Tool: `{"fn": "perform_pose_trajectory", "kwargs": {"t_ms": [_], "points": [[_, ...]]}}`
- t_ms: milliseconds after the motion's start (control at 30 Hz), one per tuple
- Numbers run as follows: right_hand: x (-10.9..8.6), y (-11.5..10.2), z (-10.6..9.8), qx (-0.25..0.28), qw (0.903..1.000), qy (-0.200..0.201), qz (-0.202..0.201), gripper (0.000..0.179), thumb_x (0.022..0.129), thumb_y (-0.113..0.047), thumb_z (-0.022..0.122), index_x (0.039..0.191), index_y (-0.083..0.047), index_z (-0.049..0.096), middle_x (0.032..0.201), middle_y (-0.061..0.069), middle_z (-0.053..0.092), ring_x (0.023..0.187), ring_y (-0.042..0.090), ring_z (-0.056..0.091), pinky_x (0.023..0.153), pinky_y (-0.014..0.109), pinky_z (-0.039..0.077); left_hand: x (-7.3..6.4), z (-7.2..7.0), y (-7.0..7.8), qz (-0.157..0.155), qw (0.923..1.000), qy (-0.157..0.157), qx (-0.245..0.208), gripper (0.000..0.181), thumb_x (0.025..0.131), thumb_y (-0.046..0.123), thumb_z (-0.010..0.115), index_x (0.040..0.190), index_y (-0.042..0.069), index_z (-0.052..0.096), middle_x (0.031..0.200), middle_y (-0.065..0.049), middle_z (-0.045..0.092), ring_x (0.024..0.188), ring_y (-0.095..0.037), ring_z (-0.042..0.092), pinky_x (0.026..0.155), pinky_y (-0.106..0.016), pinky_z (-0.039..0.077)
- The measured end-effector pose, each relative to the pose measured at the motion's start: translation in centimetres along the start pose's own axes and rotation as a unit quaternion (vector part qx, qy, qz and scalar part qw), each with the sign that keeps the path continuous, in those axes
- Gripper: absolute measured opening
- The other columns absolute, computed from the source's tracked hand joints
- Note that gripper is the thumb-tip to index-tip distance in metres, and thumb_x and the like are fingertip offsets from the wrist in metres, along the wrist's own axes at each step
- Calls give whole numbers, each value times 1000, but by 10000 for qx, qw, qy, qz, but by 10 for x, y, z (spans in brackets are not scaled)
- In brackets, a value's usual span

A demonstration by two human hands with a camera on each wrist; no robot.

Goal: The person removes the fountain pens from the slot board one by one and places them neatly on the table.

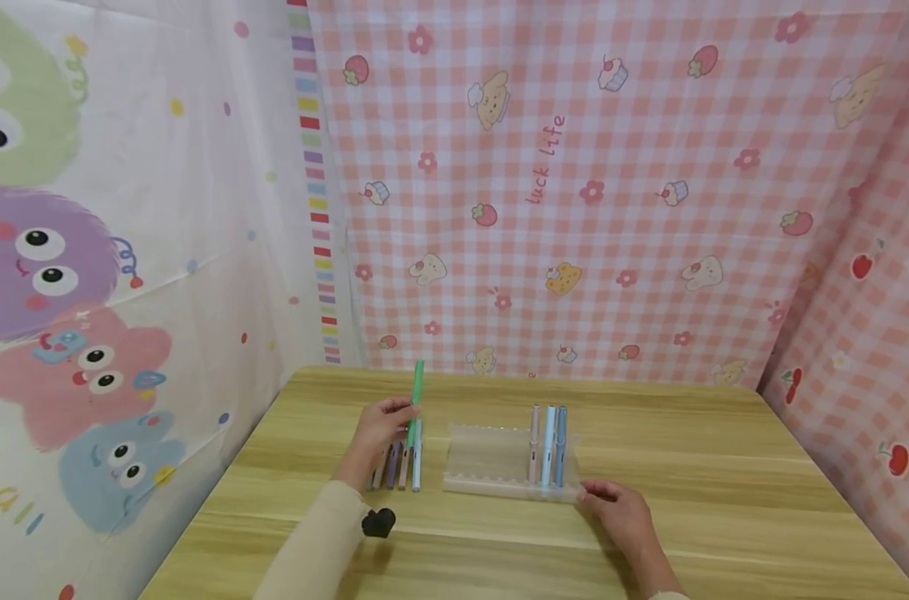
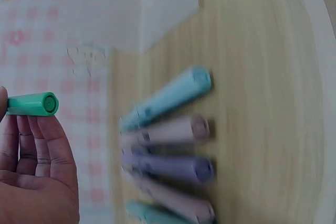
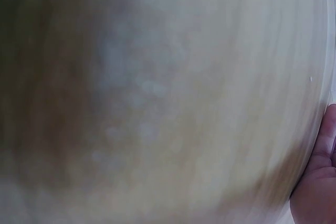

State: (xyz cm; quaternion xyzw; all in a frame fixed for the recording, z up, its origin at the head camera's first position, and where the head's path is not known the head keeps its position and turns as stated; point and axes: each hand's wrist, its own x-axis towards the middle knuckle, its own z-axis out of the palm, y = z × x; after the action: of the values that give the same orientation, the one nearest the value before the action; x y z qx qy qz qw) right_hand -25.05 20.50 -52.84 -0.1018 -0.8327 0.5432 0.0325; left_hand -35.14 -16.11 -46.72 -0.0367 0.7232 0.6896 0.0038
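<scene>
My left hand [image 1: 382, 425] pinches a green marker pen [image 1: 417, 387] between thumb and fingers, raised above a row of capped pens. In the left wrist view the green pen's round end [image 2: 51, 103] points toward the row. That row holds a light blue pen [image 2: 178, 93], a purple pen [image 2: 173, 166] and several others. To the right lies a clear plastic pen sleeve [image 1: 484, 458] with a scalloped edge. A mauve pen [image 1: 534, 442], a pale blue pen [image 1: 548, 446] and a darker blue pen [image 1: 561, 446] stand side by side in it. My right hand [image 1: 621, 517] grips the sleeve's near right corner.
Everything lies on a wood-grain table [image 1: 686, 450]. Behind it hangs a pink checked cloth [image 1: 574, 233], and a white cartoon-print cloth [image 1: 222, 208] hangs at the left. A black heart-shaped object [image 1: 379, 522] is at the left sleeve cuff. The right wrist view is mostly blurred.
</scene>
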Motion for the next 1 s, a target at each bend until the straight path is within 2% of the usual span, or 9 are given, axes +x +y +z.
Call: {"fn": "perform_pose_trajectory", "kwargs": {"t_ms": [100, 233, 400, 600, 800, 900, 1000], "points": [[0, 0, 0, -21, 10000, 17, 0, 24, 91, -14, 72, 109, 2, 73, 107, 12, 71, 104, 27, 61, 83, 31, 46, 1, -13, -4, -68, 9999, 146, 11, 32, 95, 12, 67, 122, -6, 63, 100, -7, 66, 96, -27, 62, 84, -41, 54], [0, 0, 0, -7, 10000, 28, 12, 24, 91, -14, 72, 109, 2, 73, 107, 12, 71, 105, 27, 61, 84, 31, 46, 4, -30, -13, -203, 9991, 371, 78, 33, 94, 12, 69, 122, -6, 63, 100, -7, 67, 96, -27, 63, 75, -32, 55], [-1, 0, 1, 29, 10000, 22, 13, 24, 91, -13, 72, 109, 2, 73, 107, 12, 71, 103, 25, 61, 83, 31, 47, 8, -49, -24, -243, 9983, 523, 114, 36, 94, 12, 69, 124, -7, 61, 101, -7, 67, 88, -21, 63, 68, -27, 53], [-1, -1, 1, 6, 10000, 50, -5, 24, 91, -13, 71, 108, 2, 73, 107, 12, 72, 102, 23, 61, 84, 30, 46, 1, -67, -31, -426, 9973, 600, 23, 37, 94, 11, 69, 124, -8, 60, 96, -7, 68, 82, -17, 63, 65, -26, 52], [-1, -1, 0, -28, 10000, 26, -15, 25, 91, -14, 71, 110, 2, 73, 109, 14, 71, 106, 29, 61, 84, 31, 46, -7, -83, -37, -610, 9946, 750, 368, 40, 94, 14, 69, 125, -9, 59, 97, -6, 67, 80, -14, 59, 67, -26, 51], [-2, -1, 0, -29, 10000, 17, -19, 25, 91, -14, 71, 110, 2, 72, 110, 15, 71, 107, 30, 61, 84, 32, 46, -10, -90, -43, -607, 9934, 785, 573, 40, 95, 14, 68, 126, -9, 59, 101, -9, 67, 79, -12, 59, 67, -26, 51], [-3, -2, 0, -23, 10000, 18, -14, 25, 91, -14, 71, 111, 2, 72, 110, 15, 71, 106, 30, 61, 84, 31, 47, -12, -94, -47, -633, 9923, 859, 625, 41, 95, 13, 68, 126, -11, 58, 94, -8, 69, 73, -10, 59, 63, -25, 50]]}}
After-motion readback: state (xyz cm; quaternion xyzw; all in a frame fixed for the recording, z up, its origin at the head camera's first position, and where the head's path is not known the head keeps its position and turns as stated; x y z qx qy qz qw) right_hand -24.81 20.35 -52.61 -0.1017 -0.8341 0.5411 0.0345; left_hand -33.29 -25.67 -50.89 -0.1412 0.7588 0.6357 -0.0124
